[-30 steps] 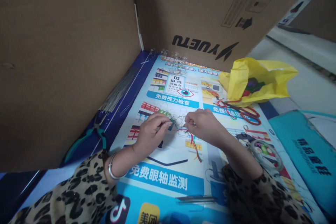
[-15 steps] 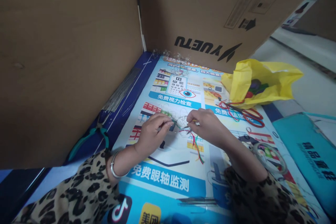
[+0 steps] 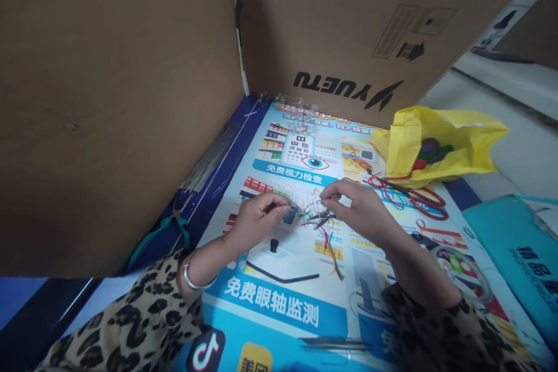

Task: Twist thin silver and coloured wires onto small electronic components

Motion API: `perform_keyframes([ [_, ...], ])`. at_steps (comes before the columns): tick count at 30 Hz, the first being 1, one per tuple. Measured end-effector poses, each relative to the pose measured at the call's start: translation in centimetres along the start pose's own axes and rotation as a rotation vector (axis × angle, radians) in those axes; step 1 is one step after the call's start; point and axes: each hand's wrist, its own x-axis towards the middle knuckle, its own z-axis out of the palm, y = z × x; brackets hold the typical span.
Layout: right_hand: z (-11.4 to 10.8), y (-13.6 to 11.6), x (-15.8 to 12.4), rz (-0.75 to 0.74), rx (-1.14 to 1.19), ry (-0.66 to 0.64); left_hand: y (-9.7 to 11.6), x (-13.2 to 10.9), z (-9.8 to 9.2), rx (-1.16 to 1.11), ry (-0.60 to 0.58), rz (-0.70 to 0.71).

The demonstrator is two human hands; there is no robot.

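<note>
My left hand (image 3: 260, 218) pinches the left side of a thin wire piece (image 3: 308, 209) above the printed sheet. On its right side, my right hand (image 3: 355, 204) has thumb and forefinger closed together, on something too fine to make out. Between the hands, small dark-tipped scissors or snips (image 3: 323, 218) lie under the right fingers. Red, green and yellow threads (image 3: 333, 253) trail from the wire piece toward me. Thin metal rods (image 3: 333, 344) lie near the sheet's front edge.
Cardboard walls (image 3: 131, 99) stand left and behind. Teal-handled pliers (image 3: 176, 221) and a wire bundle (image 3: 209, 157) lie left. To the right are a yellow bag (image 3: 462, 139), red-handled scissors (image 3: 429, 202), a wire coil (image 3: 464, 270) and a teal pouch (image 3: 510, 250).
The whole view has shifted slightly. My right hand has lifted a little from the small tool, uncovering more of it; my left hand keeps its pinch.
</note>
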Motion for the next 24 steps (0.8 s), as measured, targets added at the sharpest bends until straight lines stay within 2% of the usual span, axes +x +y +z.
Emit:
perform_keyframes([
  [5, -0.6, 0.1, -0.1, 0.096, 0.155, 0.004, 0.5, 0.7, -1.1, -0.064, -0.114, -0.119],
  [8, -0.8, 0.2, -0.1, 0.109, 0.220, -0.007, 0.7, 1.0, -1.7, 0.004, -0.159, -0.135],
  [12, -0.9, 0.7, -0.2, 0.109, 0.262, -0.005, 0.6, 1.1, -2.3, 0.162, -0.146, -0.083],
  [16, -0.9, 1.0, -0.3, 0.087, 0.277, -0.009, 0.6, 1.2, -2.8, 0.328, -0.123, 0.043],
  [19, -1.0, 0.9, -0.4, 0.078, 0.279, -0.016, 1.1, 1.3, -3.1, 0.501, -0.087, 0.113],
  [24, -1.1, 0.6, -0.5, 0.069, 0.274, -0.019, 2.1, 1.1, -3.1, 0.772, -0.037, 0.148],
])
